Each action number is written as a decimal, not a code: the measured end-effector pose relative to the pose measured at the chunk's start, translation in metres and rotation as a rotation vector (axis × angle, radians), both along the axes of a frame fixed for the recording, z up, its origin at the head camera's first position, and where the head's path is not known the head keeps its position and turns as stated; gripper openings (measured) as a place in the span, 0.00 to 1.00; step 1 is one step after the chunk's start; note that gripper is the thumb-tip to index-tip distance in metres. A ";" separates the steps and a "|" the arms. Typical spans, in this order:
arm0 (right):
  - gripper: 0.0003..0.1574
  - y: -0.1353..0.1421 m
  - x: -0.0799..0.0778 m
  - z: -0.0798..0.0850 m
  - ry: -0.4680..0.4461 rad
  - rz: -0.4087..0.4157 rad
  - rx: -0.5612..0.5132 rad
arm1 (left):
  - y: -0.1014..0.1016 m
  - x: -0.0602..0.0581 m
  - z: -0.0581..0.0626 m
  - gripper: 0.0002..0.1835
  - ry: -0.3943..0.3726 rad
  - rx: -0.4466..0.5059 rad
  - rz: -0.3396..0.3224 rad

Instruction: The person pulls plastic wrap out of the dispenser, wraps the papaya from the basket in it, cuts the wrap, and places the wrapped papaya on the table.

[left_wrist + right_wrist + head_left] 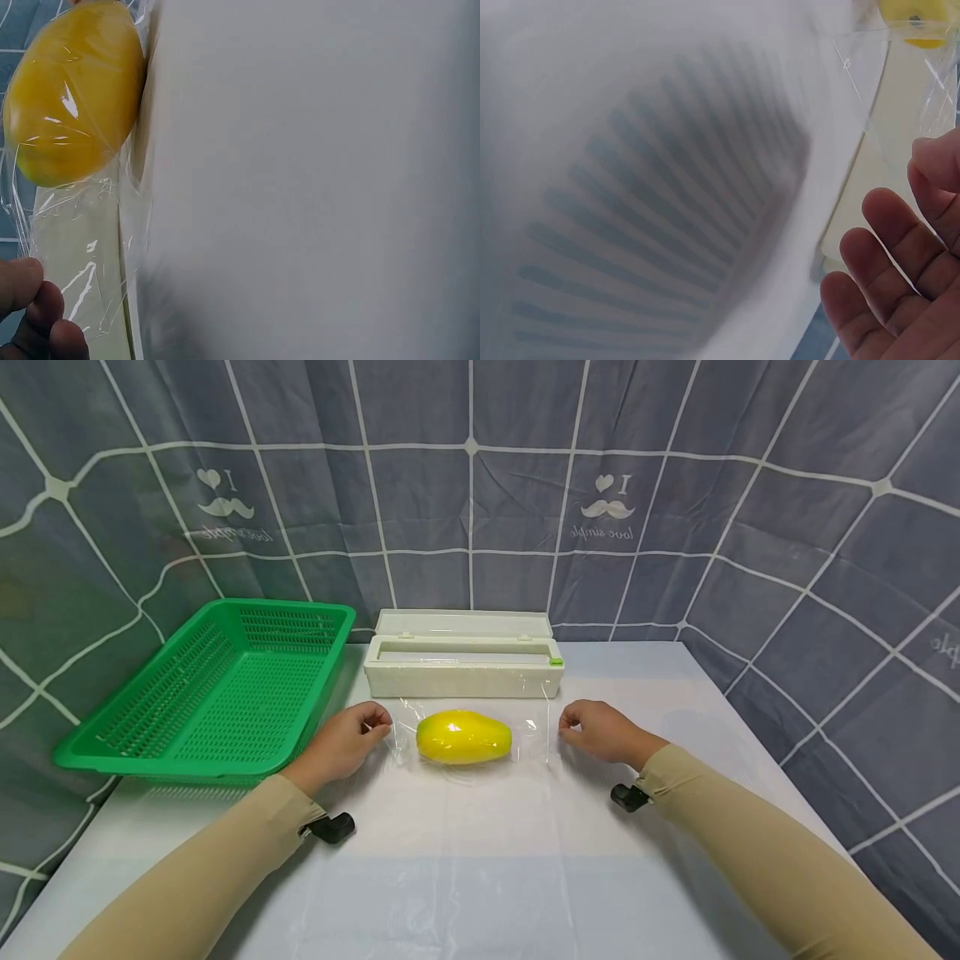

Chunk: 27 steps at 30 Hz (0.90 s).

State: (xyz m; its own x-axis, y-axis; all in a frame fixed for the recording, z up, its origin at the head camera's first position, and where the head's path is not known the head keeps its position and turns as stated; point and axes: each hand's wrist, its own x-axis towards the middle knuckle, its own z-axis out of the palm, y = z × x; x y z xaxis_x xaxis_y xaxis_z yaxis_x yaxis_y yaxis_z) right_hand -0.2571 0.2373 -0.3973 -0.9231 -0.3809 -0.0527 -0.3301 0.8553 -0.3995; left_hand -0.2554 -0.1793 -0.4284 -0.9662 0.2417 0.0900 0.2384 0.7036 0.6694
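A yellow papaya, greenish at one end, lies in front of a white box, with clear cling film over it. The film's creases and glints show on the papaya in the left wrist view. My left hand pinches the film's left edge between thumb and index finger. At the film's right edge, my right hand pinches with thumb and forefinger. In the right wrist view the other fingers of the right hand are spread away from the film.
The white cling film dispenser box stands behind the papaya, its lid raised and a green slider at its right end. A green perforated basket sits on the left of the white-covered table. Grey checked curtains hang behind.
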 end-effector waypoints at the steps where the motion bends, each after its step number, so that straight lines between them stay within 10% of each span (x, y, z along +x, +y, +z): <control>1: 0.09 0.000 0.000 0.000 0.003 0.001 0.008 | 0.000 0.000 0.001 0.04 -0.003 -0.006 0.000; 21: 0.09 0.003 0.001 0.003 0.010 0.001 0.092 | 0.003 -0.001 0.006 0.12 -0.030 -0.089 0.006; 27: 0.16 -0.009 0.022 0.022 0.250 -0.005 -0.011 | 0.004 0.001 0.007 0.12 -0.012 -0.103 -0.011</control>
State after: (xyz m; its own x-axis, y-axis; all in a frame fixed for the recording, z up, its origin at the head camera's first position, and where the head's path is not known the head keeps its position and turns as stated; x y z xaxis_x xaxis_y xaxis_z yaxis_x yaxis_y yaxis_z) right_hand -0.2352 0.2280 -0.3750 -0.9088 -0.3756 0.1814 -0.4155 0.8533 -0.3149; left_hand -0.2544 -0.1749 -0.4217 -0.9643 0.2597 0.0526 0.2389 0.7663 0.5963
